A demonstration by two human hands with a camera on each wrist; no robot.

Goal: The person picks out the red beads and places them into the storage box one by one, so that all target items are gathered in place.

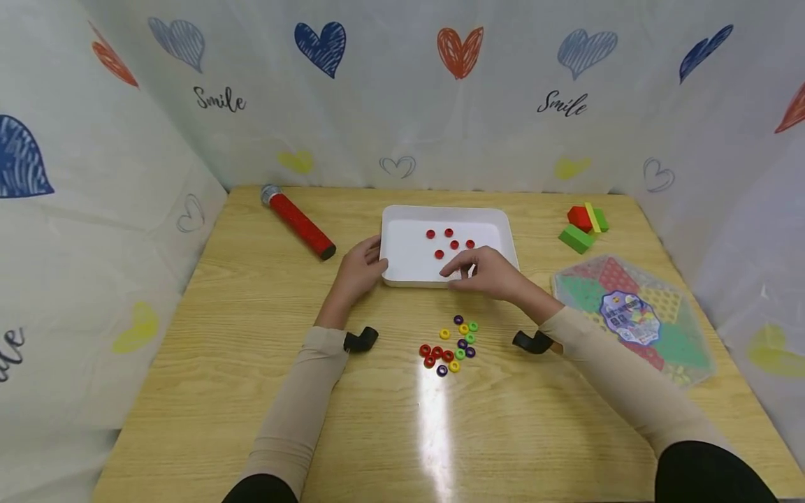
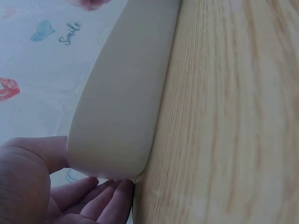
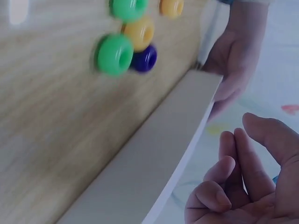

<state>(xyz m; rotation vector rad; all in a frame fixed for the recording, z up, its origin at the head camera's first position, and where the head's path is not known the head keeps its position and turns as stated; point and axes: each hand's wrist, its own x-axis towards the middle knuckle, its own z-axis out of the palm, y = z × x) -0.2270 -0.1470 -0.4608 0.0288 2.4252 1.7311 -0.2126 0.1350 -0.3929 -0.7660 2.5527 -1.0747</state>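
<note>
A shallow white tray stands on the table with several red beads inside. My left hand holds the tray's left end; in the left wrist view the thumb is at the rim and the fingertips sit low against its outer side. Over the front right edge of the tray hovers my right hand, thumb and forefinger apart, nothing seen between them. In the right wrist view its fingers bend loosely beside the tray wall. Nearer me lies a loose cluster of red, yellow, green and purple beads.
A red microphone-shaped object with a silver head lies left of the tray. On the right are a clear case of coloured pieces and, behind it, a few red, green and yellow blocks. A printed curtain hangs around the table.
</note>
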